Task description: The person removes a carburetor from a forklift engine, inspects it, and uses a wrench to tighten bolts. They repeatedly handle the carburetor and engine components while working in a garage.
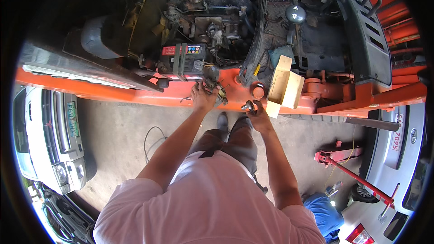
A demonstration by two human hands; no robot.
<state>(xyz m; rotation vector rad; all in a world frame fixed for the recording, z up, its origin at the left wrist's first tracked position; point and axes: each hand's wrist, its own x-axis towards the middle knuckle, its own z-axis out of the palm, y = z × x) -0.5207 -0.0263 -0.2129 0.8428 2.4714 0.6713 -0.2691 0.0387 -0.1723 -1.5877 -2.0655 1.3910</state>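
My left hand [203, 97] is closed about the edge of a metal engine part with brassy fittings [219, 94], which looks like a carburetor. This part rests on the orange frame ledge [158, 96], just in front of a black battery with a red label [192, 53]. To the right, my right hand [260, 118] pinches a small shiny metal fitting [247, 105] above the front edge of the ledge. Beside that hand stands an open cardboard box [289, 88], flaps spread. My fingers partly hide both metal parts.
An exposed engine [217, 27] lies behind the battery. A yellow-handled tool [257, 69] and a round orange cap [258, 91] are near the box. A black-knobbed lever [295, 14] rises behind. A red floor jack [337, 156], parked vehicles and a person in blue [323, 217] are around me.
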